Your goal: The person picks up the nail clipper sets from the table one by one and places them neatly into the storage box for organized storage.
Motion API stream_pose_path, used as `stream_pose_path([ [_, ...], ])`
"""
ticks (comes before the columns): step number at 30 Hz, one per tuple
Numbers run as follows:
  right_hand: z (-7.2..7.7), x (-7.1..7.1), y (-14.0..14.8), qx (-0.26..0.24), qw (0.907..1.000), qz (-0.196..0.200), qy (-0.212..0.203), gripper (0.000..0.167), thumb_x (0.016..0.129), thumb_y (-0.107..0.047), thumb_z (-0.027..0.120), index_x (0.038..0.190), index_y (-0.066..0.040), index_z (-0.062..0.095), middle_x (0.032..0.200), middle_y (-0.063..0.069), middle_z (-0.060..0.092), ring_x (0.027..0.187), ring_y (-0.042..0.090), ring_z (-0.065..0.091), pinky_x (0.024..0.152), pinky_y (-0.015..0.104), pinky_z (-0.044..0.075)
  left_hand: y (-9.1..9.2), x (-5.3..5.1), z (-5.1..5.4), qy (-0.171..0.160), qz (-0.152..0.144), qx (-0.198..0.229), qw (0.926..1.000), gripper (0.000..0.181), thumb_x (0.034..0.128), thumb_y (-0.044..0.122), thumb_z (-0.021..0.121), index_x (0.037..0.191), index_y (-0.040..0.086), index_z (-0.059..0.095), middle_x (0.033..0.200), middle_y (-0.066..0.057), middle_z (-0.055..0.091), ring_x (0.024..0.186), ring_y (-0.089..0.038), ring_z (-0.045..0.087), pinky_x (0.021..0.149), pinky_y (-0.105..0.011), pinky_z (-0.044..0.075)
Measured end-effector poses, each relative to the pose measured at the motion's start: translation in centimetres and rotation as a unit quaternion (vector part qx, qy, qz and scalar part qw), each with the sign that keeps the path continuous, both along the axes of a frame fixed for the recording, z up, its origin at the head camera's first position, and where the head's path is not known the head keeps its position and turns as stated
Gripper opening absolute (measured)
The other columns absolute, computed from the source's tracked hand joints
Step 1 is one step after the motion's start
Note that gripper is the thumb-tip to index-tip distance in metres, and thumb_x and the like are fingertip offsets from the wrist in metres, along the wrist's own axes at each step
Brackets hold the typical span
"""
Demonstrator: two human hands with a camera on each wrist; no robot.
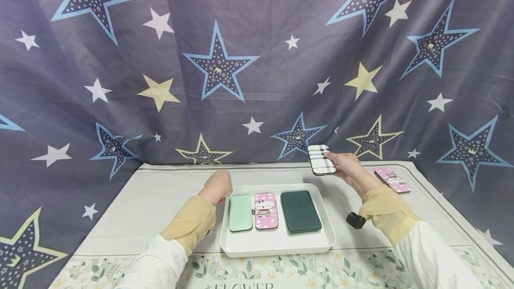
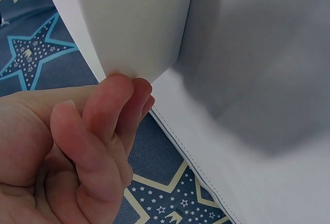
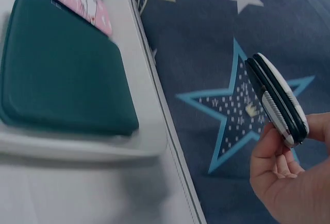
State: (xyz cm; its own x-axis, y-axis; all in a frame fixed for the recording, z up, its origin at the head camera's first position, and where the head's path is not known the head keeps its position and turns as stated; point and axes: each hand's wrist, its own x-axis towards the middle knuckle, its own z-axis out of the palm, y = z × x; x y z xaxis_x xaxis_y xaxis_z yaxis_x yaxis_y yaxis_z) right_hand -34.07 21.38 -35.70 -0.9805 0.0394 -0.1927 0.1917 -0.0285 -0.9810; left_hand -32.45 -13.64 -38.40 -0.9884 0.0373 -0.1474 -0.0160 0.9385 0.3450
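Observation:
My right hand holds up a small white plaid case by its edge, above the table behind the tray's right end. Seen edge-on in the right wrist view, the case is closed, with dark sides. My left hand is beside the left wall of a white tray, its fingers loosely curled around nothing; whether the fingertips touch the wall is unclear. Inside the tray lie a mint-green case, a pink cat-print case and a larger dark green case.
Another pink patterned case lies on the table at the right, beyond my right wrist. A small black object shows beside that wrist. A star-patterned curtain hangs behind the table, whose near part has a floral print.

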Motion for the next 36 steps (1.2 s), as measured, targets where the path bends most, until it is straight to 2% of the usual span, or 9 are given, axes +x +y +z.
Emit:
stream_pose_path([
  [17,2.3,1.5,-4.4,-0.038,0.9984,0.038,0.018,0.05,0.094,-0.014,0.053,0.129,0.017,0.037,0.075,-0.001,0.062,0.067,0.006,0.062,0.068,0.02,0.057,0.0,-0.1,0.0,0.004,0.001,0.0,1.0,0.02,0.0812,-0.007,0.057,0.098,-0.015,0.063,0.054,-0.015,0.057,0.033,-0.01,0.05,0.034,-0.018,0.047],
  [28,2.5,2.6,-7.0,-0.061,0.9945,0.081,0.026,0.04,0.095,-0.013,0.052,0.122,0.015,0.044,0.076,-0.001,0.063,0.067,0.006,0.062,0.067,0.021,0.056,0.0,-0.2,-0.1,0.006,0.0,-0.006,1.0,0.019,0.0801,-0.009,0.056,0.097,-0.015,0.063,0.053,-0.014,0.057,0.033,-0.01,0.049,0.033,-0.018,0.046],
  [36,2.3,3.2,-9.1,-0.076,0.9926,0.093,0.02,0.028,0.092,-0.012,0.054,0.111,0.009,0.051,0.075,0.001,0.064,0.067,0.009,0.064,0.065,0.022,0.057,0.0,-0.3,-0.1,0.002,0.005,-0.009,0.9999,0.021,0.08,-0.009,0.056,0.098,-0.016,0.062,0.053,-0.014,0.057,0.033,-0.01,0.05,0.034,-0.018,0.046],
])
